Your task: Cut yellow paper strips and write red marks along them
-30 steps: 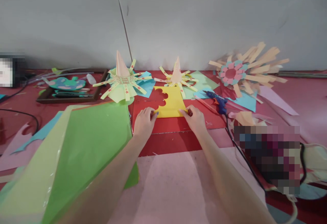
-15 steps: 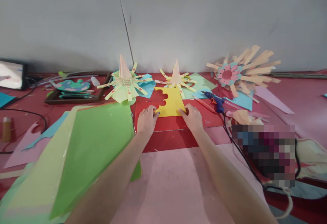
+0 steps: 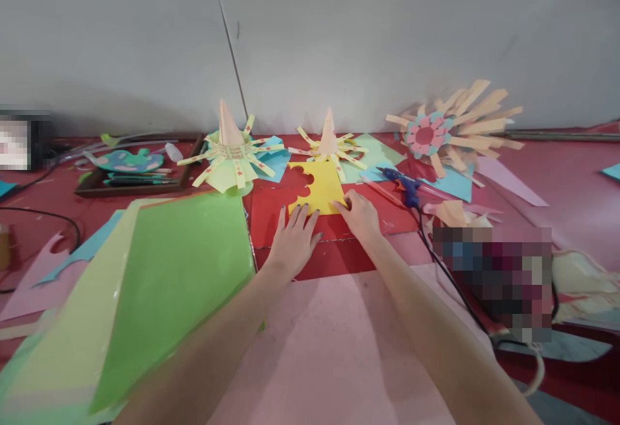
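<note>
yellow paper (image 3: 323, 187) under right hand (image 3: 361, 215); left hand (image 3: 293, 242) flat on red sheet (image 3: 334, 244).

a craft table: coloured paper sheets (image 3: 184, 270), glue gun (image 3: 404, 186), paper hats (image 3: 227, 150).

green sheets (image 3: 165, 283), a blue glue gun (image 3: 404, 186), paper sunbursts (image 3: 232, 154) and a dark tray (image 3: 130, 183).

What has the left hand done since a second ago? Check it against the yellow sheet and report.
Yes. The left hand has let go of the yellow sheet corner and pulled back toward the person; it now lies flat, fingers spread, on the red paper.
</note>
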Available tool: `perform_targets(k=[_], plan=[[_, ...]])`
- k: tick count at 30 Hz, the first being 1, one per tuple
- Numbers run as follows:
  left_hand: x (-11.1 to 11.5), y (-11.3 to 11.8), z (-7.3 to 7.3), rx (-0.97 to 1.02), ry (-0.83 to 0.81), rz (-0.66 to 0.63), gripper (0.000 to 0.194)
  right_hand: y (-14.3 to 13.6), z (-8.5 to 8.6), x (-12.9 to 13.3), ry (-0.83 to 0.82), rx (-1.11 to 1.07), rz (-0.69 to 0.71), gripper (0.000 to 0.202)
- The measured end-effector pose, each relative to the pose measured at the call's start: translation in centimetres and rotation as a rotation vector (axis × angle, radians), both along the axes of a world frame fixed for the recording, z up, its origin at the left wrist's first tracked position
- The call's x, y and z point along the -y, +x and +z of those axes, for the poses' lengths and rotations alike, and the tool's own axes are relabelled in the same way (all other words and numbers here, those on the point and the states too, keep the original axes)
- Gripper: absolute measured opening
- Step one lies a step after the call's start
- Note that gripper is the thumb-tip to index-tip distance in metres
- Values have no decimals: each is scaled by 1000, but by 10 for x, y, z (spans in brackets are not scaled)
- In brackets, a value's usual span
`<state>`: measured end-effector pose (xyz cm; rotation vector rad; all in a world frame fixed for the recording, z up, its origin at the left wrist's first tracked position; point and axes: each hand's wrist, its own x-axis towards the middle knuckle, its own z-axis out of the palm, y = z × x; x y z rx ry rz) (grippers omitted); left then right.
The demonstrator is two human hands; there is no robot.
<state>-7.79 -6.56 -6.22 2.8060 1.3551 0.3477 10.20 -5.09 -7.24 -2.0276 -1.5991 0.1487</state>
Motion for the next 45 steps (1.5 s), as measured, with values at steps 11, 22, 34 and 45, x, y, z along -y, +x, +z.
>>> perform_targets(k=[11, 22, 34, 45], plan=[[3, 0, -2, -93, -53, 32, 55, -2, 0, -1, 19, -3, -21, 25], [4, 1, -1, -101, -39, 45, 53, -5, -1, -1, 55, 76, -1, 21], [2, 0, 4, -76, -74, 0, 55, -4, -2, 1, 64, 92, 21, 23], [1, -3, 0, -34, -110, -31, 56, -6, 0, 3, 52, 52, 0, 23]])
